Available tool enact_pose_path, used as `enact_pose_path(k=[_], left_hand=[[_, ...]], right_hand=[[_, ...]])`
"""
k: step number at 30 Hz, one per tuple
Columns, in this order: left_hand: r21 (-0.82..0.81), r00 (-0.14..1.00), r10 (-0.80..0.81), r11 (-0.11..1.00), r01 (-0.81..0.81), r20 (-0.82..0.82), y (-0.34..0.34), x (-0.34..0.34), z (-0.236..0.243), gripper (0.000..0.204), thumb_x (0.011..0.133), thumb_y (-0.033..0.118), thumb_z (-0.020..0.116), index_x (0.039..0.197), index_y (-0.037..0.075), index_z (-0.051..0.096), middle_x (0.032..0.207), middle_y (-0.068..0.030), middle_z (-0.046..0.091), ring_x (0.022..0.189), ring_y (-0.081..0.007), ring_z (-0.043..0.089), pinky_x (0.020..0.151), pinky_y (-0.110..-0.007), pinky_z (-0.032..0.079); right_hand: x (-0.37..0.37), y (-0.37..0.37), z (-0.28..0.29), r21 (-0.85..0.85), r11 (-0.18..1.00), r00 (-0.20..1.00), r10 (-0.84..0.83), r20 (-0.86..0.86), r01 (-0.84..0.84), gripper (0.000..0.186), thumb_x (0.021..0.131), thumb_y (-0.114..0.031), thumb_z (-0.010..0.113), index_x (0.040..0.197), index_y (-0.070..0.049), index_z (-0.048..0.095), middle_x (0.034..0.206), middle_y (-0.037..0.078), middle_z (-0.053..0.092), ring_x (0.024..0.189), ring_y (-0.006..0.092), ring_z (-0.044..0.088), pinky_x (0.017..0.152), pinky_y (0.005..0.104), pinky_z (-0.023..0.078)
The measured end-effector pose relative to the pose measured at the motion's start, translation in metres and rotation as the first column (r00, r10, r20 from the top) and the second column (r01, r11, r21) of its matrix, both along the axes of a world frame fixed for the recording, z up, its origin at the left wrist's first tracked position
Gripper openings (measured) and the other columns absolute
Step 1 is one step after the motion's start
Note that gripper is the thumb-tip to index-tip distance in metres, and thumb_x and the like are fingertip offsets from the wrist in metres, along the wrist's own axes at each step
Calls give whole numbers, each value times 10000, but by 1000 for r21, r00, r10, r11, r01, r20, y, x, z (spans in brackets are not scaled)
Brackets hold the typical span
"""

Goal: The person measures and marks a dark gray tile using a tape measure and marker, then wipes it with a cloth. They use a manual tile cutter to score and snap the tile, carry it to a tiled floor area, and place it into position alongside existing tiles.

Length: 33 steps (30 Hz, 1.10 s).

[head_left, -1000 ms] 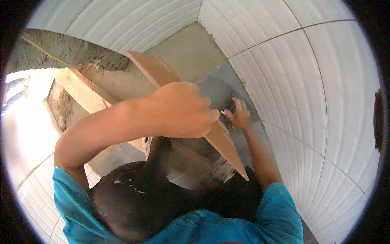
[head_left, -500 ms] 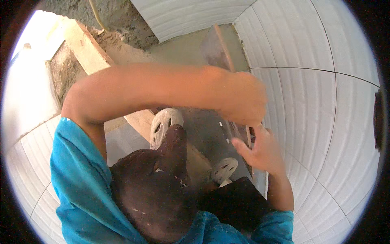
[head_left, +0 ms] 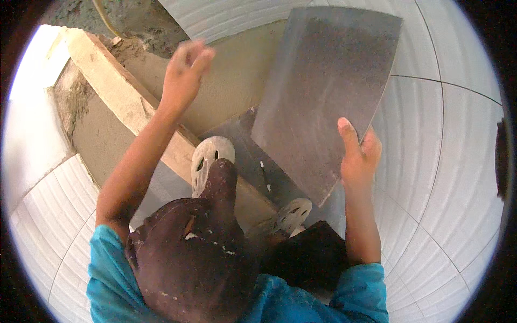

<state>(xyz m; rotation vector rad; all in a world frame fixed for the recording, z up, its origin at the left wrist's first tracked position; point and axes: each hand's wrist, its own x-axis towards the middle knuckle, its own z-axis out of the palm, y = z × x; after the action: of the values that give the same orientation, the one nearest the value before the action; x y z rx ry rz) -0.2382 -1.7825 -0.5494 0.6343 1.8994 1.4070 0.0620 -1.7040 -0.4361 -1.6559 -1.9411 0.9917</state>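
Note:
A large dark grey tile (head_left: 328, 81) is in my right hand (head_left: 360, 159), tilted in front of me on the right. My thumb lies on its face and my fingers go round its right edge, partly hidden behind it. Away to the left, my left hand (head_left: 186, 72) is raised over the bare mortar bed (head_left: 237, 70). Its fingers are loosely bent and a little blurred, thumb apart, with nothing seen between them. Beneath the held tile, a dark grey laid tile (head_left: 237, 129) with small white spacers (head_left: 264, 172) partly shows.
A wooden plank (head_left: 116, 89) runs diagonally from upper left toward my feet. My pale clogs (head_left: 212, 156) stand beside it on the tiles. White ribbed wall tiles (head_left: 414, 140) rise at the right. Rough broken ground with a yellowish hose (head_left: 107, 20) lies at upper left.
My left hand has come off the tile's side and swung left over the mortar. The tile, seen nearly edge-on before, now shows its broad face, held by my right hand alone.

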Motion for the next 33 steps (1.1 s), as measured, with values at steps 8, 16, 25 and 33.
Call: enact_pose_path(k=[8,16,25,33], left_hand=[[-392,323,338,913,115,884,-38,100,-82,645,976,482,530,1402,7,435,1395,-172,511,1300,-310,478,1095,-455,369],[-392,281,361,918,62,889,-19,111,-86,677,988,473,479,1467,14,345,1500,-150,401,1339,-326,425,1137,-477,274],[-552,510,568,809,-202,646,-11,73,-102,697,1001,440,462,1480,-39,299,1540,-162,336,1384,-293,356,1148,-422,233],[-464,722,587,788,-405,367,14,56,-144,588,1002,436,452,1330,-47,512,1331,-164,542,1164,-291,532,1004,-412,396]], right_hand=[[-37,-33,-22,155,980,979,-100,-180,129,378,924,-307,656,1100,27,651,1013,167,708,905,276,670,819,378,492],[-68,-85,-46,38,916,891,-377,-252,398,372,939,-251,624,1115,76,608,1065,172,668,948,255,628,809,365,480],[-42,-64,-110,-427,804,719,-577,-388,414,274,892,-232,696,997,10,624,877,42,604,756,159,526,687,325,428],[-40,-44,-187,-715,491,399,-862,-313,498,528,840,-145,747,1261,-71,438,1100,82,530,860,183,517,594,324,438]])
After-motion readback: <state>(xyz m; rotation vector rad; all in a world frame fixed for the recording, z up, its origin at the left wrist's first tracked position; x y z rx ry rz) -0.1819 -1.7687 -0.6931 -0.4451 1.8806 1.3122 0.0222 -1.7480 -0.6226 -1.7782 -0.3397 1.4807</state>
